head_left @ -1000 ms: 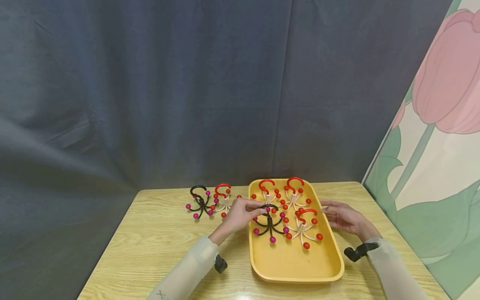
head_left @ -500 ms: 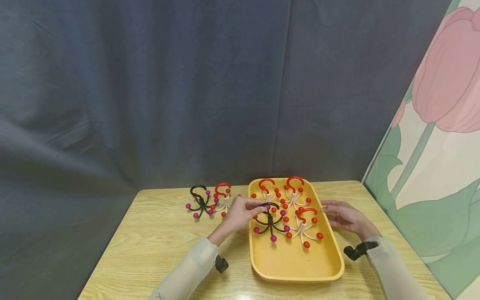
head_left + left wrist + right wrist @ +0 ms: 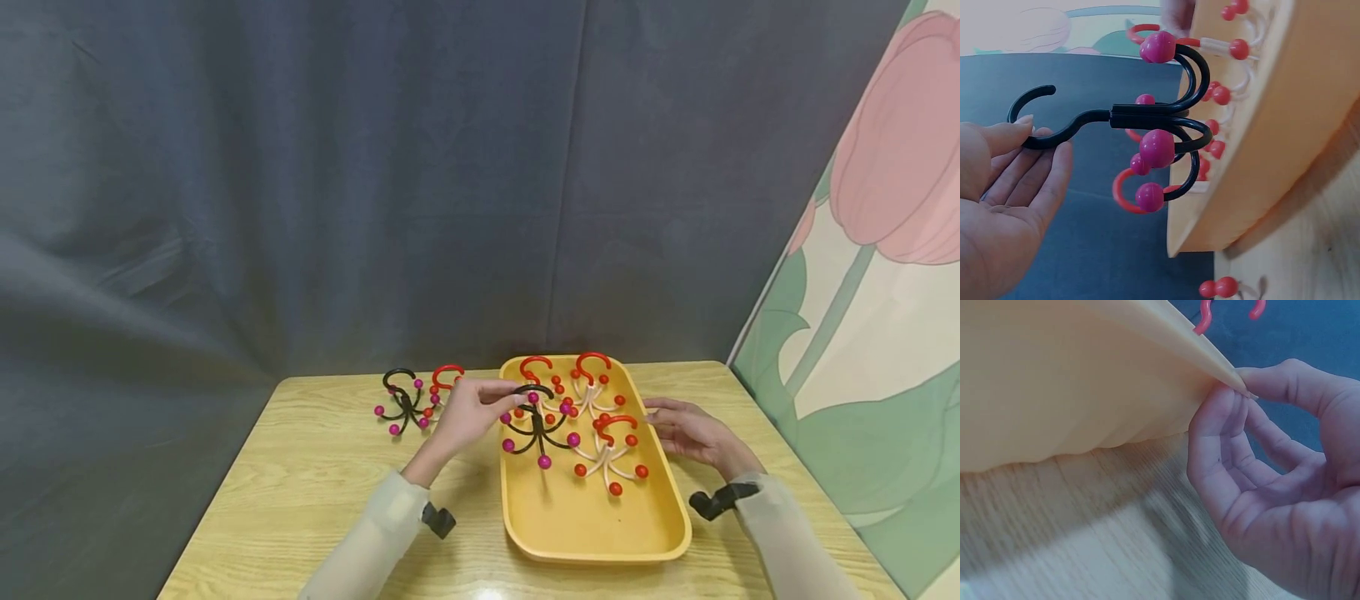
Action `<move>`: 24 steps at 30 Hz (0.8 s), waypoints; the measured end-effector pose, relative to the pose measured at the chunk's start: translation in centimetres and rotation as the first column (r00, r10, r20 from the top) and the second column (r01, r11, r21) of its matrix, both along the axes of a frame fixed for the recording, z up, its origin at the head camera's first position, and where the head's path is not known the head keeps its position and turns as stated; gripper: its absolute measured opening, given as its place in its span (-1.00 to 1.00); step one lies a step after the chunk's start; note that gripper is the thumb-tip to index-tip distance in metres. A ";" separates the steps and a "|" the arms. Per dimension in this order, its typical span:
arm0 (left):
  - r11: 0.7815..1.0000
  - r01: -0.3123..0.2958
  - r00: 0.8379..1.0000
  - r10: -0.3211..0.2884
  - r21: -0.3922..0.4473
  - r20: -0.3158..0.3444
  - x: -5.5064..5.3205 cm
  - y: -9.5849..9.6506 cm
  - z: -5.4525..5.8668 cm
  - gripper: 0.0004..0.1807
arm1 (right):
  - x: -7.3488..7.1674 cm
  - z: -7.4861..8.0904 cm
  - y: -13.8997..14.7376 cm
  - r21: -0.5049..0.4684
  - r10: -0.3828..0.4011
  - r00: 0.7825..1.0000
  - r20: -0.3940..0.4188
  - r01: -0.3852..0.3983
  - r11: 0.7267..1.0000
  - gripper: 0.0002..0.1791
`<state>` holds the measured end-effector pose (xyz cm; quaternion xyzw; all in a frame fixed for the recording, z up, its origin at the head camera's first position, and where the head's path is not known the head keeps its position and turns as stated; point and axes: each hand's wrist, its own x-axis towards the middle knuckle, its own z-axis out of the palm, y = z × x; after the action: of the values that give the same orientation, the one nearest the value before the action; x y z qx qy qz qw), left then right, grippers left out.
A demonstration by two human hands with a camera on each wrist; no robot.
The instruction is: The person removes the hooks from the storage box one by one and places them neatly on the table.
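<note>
Head view: the left hand (image 3: 474, 410) is holding the black hanger (image 3: 537, 423) by its hook, and the hanger is hanging over the left part of the tray (image 3: 558, 525). The hand is covering part of the hook. Three red-hooked hangers (image 3: 607, 457) are standing in the tray, one of them lying partly behind the black hanger. On the worktop (image 3: 300, 483), left of the tray, a second black hanger (image 3: 407, 404) is standing near one more red hook (image 3: 447, 368); the left hand is hiding most of what is below that hook. The right hand (image 3: 693, 435) is touching the tray's right side; its fingertips are partly out of sight there. Both sleeves (image 3: 360, 542) are running off the bottom edge.

Left wrist view: the grip is narrow, thumb and fingers pinching the hook. The hanger's pink balls are overlapping, so an exact count is not being offered. The tray wall is concealing the lower parts of the red-hooked hangers. A blurred patch at the top edge is being cut off and cannot be identified with certainty. Two red balls are showing at the bottom edge.

Right wrist view: the grip is pinching the tray's rim between thumb and fingers. Two red hook pieces are entering at the top, cut off.
</note>
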<state>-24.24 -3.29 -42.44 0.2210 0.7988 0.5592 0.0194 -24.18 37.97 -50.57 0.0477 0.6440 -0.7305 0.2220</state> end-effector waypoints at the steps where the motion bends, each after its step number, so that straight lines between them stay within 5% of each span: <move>1: 1.000 0.000 1.000 0.000 0.005 -0.006 0.0 -0.2 0.2 -0.71 | 0.0 0.0 0.1 -0.005 0.005 1.000 -0.001 -0.005 1.000 -0.61; 14: 0.998 -0.054 0.998 0.054 0.016 -0.016 0.8 -4.4 1.7 -0.73 | -0.1 0.0 0.0 -0.023 0.020 1.000 0.000 -0.020 1.000 -0.55; 24: 0.993 -0.111 0.993 0.112 0.024 -0.030 1.3 -7.2 1.1 -0.71 | 0.0 -0.1 0.2 -0.049 0.029 1.000 0.004 -0.029 0.998 -0.66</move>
<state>-22.98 -10.52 -41.30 0.1848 0.8038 0.5648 -0.0267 -24.20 38.20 -50.66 0.0344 0.6260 -0.7427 0.2352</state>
